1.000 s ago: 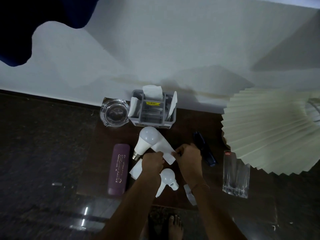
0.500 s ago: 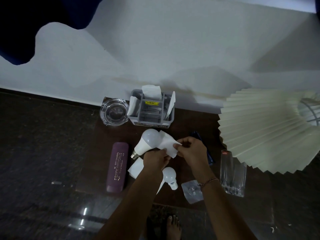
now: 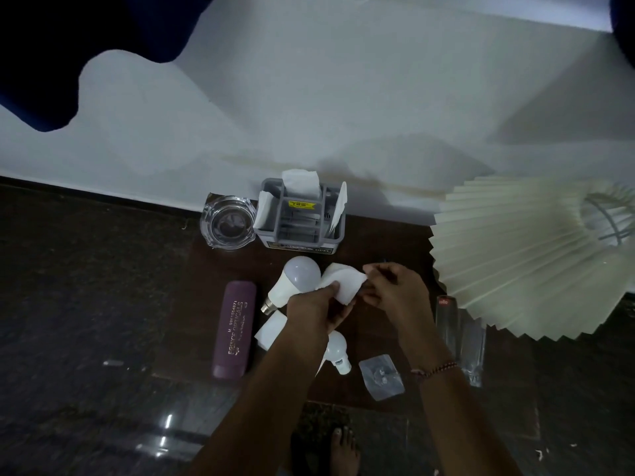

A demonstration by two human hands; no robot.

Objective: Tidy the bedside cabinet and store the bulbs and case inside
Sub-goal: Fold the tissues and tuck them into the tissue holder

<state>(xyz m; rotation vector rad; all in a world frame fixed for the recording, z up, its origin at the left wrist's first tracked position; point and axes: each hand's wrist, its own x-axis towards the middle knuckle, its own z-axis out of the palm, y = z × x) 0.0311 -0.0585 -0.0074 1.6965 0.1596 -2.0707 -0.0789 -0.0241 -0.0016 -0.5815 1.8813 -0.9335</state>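
Grey organiser point(image 3: 299, 231) holding white papers point(image 3: 301, 182), glass ashtray point(image 3: 227, 227) beside it

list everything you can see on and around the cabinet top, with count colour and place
large bulb: 1, white, centre, lying down
small bulb: 1, white, near edge, partly under left forearm
case: 1, purple, left side, lying flat
organiser: 1, grey, back by wall, white papers inside
ashtray: 1, clear glass, back left beside organiser
tumbler: 1, clear glass, right side
plastic packet: 1, clear, near edge
lampshade: 1, cream pleated, right
paper on the top: 1, white, beside case
held paper: 1, white, between both hands
dark blue object behind right hand: cannot identify
left hand: holding paper
right hand: fingers pinching paper
bare foot: 1, floor below
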